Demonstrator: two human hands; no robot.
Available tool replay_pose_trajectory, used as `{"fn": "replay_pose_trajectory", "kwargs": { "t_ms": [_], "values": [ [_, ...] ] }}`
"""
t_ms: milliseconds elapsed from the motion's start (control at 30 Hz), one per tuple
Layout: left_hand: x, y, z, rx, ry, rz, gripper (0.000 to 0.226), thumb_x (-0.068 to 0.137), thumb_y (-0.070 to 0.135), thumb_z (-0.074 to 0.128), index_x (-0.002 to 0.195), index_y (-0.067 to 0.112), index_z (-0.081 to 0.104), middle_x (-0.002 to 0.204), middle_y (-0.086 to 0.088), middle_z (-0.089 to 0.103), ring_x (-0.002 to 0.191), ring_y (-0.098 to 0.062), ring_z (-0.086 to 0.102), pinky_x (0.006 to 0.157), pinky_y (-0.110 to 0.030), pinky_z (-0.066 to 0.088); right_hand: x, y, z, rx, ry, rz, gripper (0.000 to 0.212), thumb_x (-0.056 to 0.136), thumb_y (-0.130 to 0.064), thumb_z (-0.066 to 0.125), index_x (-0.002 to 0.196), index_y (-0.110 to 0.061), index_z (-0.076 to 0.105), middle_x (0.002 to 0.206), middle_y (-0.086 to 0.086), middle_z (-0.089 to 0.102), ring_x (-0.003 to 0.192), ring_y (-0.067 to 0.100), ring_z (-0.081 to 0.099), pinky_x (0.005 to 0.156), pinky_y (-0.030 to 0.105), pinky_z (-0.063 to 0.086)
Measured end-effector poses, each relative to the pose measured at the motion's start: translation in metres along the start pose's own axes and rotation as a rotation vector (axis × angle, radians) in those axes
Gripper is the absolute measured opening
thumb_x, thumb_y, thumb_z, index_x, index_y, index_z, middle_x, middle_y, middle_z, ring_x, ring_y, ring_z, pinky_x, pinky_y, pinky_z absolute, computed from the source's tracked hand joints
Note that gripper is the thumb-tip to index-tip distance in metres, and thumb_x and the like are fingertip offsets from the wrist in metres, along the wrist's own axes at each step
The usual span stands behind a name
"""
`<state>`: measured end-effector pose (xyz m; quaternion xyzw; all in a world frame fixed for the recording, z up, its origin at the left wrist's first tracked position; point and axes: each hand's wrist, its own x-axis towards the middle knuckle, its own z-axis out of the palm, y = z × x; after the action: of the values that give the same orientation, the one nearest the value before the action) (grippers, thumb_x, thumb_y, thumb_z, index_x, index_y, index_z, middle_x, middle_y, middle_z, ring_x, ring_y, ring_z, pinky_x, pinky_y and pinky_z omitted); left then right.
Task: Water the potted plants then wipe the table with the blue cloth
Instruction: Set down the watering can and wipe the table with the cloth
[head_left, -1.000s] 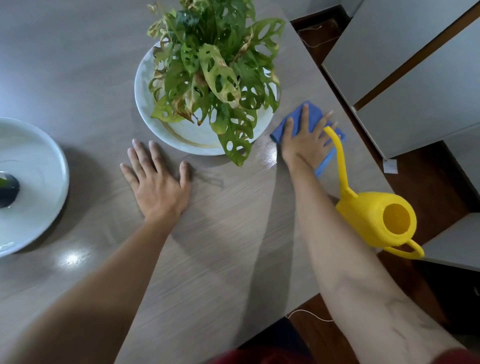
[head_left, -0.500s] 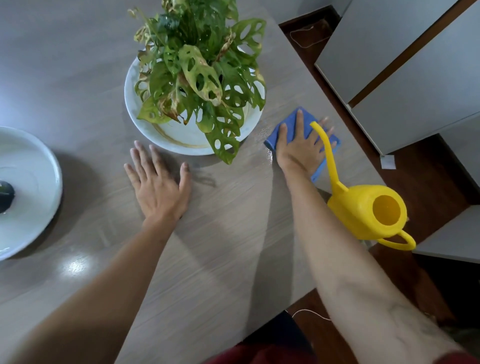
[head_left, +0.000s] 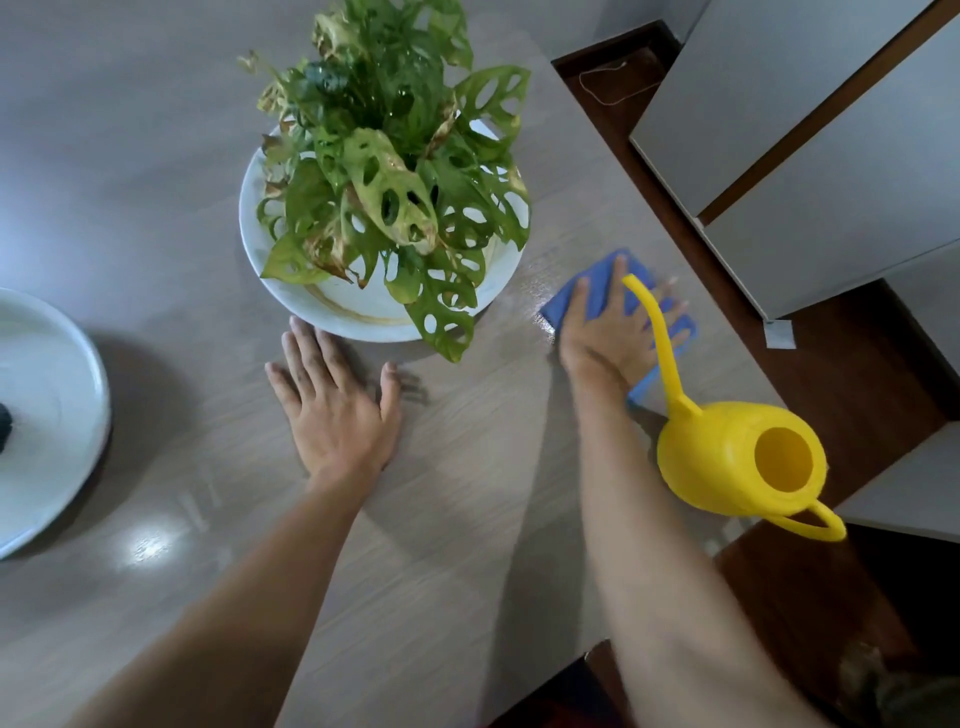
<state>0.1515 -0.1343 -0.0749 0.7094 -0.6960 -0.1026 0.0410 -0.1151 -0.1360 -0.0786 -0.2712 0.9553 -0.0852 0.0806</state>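
- Head view, looking down on a grey wood-grain table (head_left: 467, 493) that fills most of the frame, with its right edge running diagonally past dark wooden floor.
- The right hand (head_left: 608, 332) lies flat, fingers straight and spread, pressing the blue cloth (head_left: 597, 291) onto the table near that edge. The open palm spreads pressure across the cloth, which suits wiping.
- A glossy patch shows on the table just left of the cloth; it may be dampness or only glare.
- The left hand (head_left: 337, 410) rests flat on the table, fingers straight, holding nothing. It appears to brace the body while the other arm reaches.
- The potted plant (head_left: 395, 197), leafy with holed leaves, stands in a white dish (head_left: 275, 291) just beyond the left hand; its pot is hidden by foliage.
- A yellow watering can (head_left: 737, 457) stands at the table edge beside the right forearm, spout crossing over the wiping hand. Set down there, it suggests watering is finished.
- A second white dish (head_left: 67, 364) sits at the far left, partly out of frame.
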Motion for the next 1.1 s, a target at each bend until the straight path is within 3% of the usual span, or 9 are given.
{"fn": "replay_pose_trajectory", "kwargs": {
  "t_ms": [167,300,367,500,600,800,967,1100],
  "values": [
    [0.000,-0.002,0.003,0.019,0.000,0.004,0.089,0.097,0.064,0.017,0.157,0.001,-0.002,0.167,-0.017,-0.006,0.154,-0.027,-0.009,0.124,-0.050,-0.007,0.059,-0.041,-0.004,0.038,-0.007,0.050,0.064,0.100,-0.066,0.020,0.159,-0.041,0.013,0.168,0.015,-0.004,0.154,0.039,-0.007,0.122,0.060,-0.006],
    [0.001,-0.001,0.003,0.011,-0.007,0.005,0.089,0.097,0.063,0.018,0.157,0.002,-0.003,0.167,-0.016,-0.007,0.154,-0.027,-0.009,0.124,-0.051,-0.006,0.002,-0.053,0.003,0.016,-0.058,-0.221,0.063,0.100,-0.065,0.020,0.158,-0.042,0.012,0.169,0.009,-0.003,0.155,0.033,-0.006,0.123,0.053,-0.009],
    [0.000,-0.001,0.002,0.010,-0.007,0.002,0.088,0.097,0.063,0.019,0.157,0.003,-0.004,0.167,-0.016,-0.007,0.154,-0.026,-0.009,0.124,-0.051,-0.006,-0.031,-0.032,0.006,0.020,-0.056,-0.244,0.063,0.099,-0.067,0.022,0.157,-0.044,0.014,0.169,0.006,0.002,0.155,0.032,-0.001,0.121,0.049,-0.011],
    [0.000,-0.001,0.002,0.003,-0.010,0.001,0.089,0.096,0.063,0.020,0.157,0.002,-0.002,0.167,-0.016,-0.006,0.154,-0.027,-0.008,0.124,-0.051,-0.006,0.000,0.011,-0.004,0.022,0.015,0.022,0.066,0.096,-0.070,0.027,0.157,-0.045,0.018,0.169,0.011,0.005,0.154,0.038,0.001,0.123,0.059,-0.002],
    [0.001,-0.002,0.003,0.011,0.000,0.006,0.089,0.096,0.063,0.019,0.157,0.002,-0.002,0.167,-0.016,-0.007,0.154,-0.027,-0.008,0.124,-0.051,-0.006,0.046,-0.006,-0.009,0.040,0.019,0.114,0.067,0.098,-0.067,0.024,0.158,-0.040,0.015,0.168,0.014,0.000,0.154,0.040,-0.003,0.122,0.061,-0.005],
    [0.002,-0.002,0.003,-0.001,0.012,0.005,0.087,0.097,0.061,0.022,0.158,0.002,0.002,0.167,-0.016,-0.005,0.154,-0.028,-0.006,0.124,-0.050,-0.007,-0.002,-0.024,0.005,0.002,-0.032,-0.234,0.063,0.100,-0.064,0.022,0.158,-0.040,0.017,0.169,0.009,0.006,0.155,0.033,0.003,0.125,0.054,0.000],
    [-0.001,-0.002,-0.003,-0.160,0.034,0.033,0.081,0.098,0.053,0.032,0.158,0.003,0.009,0.167,-0.015,0.001,0.155,-0.026,-0.003,0.124,-0.049,-0.006,-0.125,0.047,0.005,-0.005,0.022,-0.537,0.059,0.102,-0.059,0.030,0.156,-0.037,0.030,0.166,0.010,0.021,0.153,0.033,0.016,0.124,0.052,0.009],
    [-0.035,-0.005,-0.002,-0.215,0.060,0.095,0.076,0.098,0.050,0.034,0.158,0.006,0.017,0.167,-0.015,0.009,0.155,-0.027,0.003,0.125,-0.047,-0.002,-0.165,0.113,-0.005,-0.045,-0.026,-0.724,0.059,0.102,-0.061,0.033,0.156,-0.038,0.029,0.168,0.008,0.015,0.155,0.032,0.011,0.125,0.053,0.010]
  ]
}}
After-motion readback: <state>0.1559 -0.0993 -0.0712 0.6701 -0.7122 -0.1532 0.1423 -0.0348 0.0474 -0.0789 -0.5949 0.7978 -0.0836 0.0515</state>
